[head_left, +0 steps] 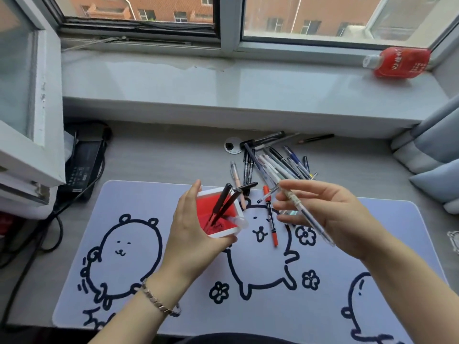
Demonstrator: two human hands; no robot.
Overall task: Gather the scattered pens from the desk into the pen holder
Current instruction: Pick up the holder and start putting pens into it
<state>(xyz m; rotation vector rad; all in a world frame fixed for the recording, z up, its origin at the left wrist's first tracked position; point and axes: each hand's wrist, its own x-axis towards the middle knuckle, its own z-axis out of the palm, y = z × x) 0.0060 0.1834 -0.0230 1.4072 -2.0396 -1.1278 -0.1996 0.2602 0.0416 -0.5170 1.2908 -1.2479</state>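
Observation:
My left hand grips a square pen holder with a white rim and red inside, tilted above the desk mat. Two dark pens stand in it. My right hand holds a clear pen between thumb and fingers, to the right of the holder. A red marker lies on the mat between my hands. A pile of several pens lies on the desk behind, with one dark pencil farther back.
A pale mat with bear drawings covers the desk front. A black power adapter and cables sit at the left. A round cable grommet is by the pens. A red bottle lies on the windowsill. Cushions are at the right.

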